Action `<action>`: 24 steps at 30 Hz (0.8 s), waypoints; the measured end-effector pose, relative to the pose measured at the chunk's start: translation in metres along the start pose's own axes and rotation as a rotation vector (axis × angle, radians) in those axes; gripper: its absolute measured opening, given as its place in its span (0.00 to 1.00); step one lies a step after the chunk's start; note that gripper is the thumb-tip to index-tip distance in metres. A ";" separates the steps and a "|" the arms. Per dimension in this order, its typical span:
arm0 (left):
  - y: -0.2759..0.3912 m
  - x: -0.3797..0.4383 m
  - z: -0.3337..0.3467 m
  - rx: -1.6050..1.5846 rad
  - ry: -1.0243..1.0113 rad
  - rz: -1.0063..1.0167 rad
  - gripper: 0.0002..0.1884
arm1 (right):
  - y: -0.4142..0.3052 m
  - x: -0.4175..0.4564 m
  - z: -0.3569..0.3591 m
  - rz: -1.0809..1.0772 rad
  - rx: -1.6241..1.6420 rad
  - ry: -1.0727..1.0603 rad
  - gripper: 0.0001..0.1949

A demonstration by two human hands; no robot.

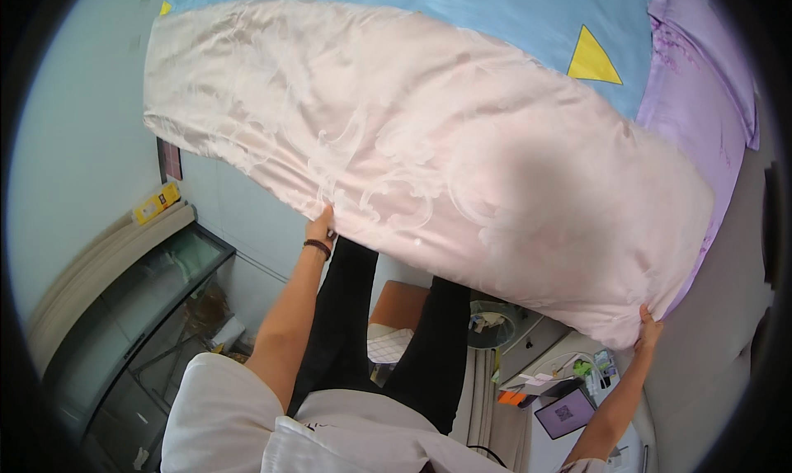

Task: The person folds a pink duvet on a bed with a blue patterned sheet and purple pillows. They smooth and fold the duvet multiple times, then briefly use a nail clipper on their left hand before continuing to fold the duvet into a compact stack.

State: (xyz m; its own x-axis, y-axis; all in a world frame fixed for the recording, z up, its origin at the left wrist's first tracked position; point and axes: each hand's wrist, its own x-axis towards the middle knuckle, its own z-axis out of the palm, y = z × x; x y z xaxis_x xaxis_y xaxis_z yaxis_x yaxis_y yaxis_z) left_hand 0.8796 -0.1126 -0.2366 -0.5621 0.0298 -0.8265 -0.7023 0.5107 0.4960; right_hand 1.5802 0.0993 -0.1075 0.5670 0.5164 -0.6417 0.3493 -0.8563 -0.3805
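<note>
A pale pink quilt (396, 120) with white scroll patterns spreads across the bed before me. Its near edge is gripped by my left hand (320, 224), which wears a dark beaded bracelet, around the middle of that edge. At the quilt's near right corner, my right hand (648, 329) holds the bunched fabric. Beyond the quilt lies a blue bed sheet (495, 15) with yellow triangles. A purple pillow (699, 89) with a floral print rests at the right, partly covered by the quilt. Both hands' inner fingers are hidden by fabric.
At lower right stands a white bedside table (550, 445) with a tablet (564, 413) and small items. Grey drawers (526, 344) and a clear round bin (492, 324) are near my legs. A glass-topped table (142, 306) is at left. The grey headboard (699, 349) borders the right.
</note>
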 end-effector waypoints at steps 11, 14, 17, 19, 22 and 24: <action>0.028 0.014 0.022 0.819 0.999 0.194 0.24 | -0.009 -0.040 -0.007 0.069 0.022 -0.154 0.32; 0.031 -0.021 0.062 0.626 0.445 1.056 0.23 | -0.070 -0.094 0.020 -0.014 0.080 -0.199 0.33; 0.039 -0.068 0.127 0.579 -0.276 0.856 0.17 | -0.140 -0.156 0.062 -0.229 0.085 -0.199 0.33; 0.045 -0.089 0.144 0.397 -0.590 0.460 0.12 | -0.177 -0.200 0.099 -0.380 0.098 -0.241 0.32; 0.090 -0.109 0.143 0.132 -0.845 0.185 0.20 | -0.218 -0.271 0.192 -0.454 -0.142 -0.400 0.24; 0.123 -0.094 0.124 -0.092 -0.933 0.036 0.27 | -0.230 -0.317 0.284 -0.795 -0.401 -0.684 0.35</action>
State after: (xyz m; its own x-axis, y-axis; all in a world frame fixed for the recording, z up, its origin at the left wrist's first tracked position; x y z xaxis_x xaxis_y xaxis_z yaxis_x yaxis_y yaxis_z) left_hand 0.9007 0.0542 -0.1310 -0.0353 0.7417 -0.6698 -0.7456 0.4267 0.5119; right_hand 1.1083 0.1301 -0.0056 -0.4096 0.6963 -0.5894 0.7142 -0.1572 -0.6821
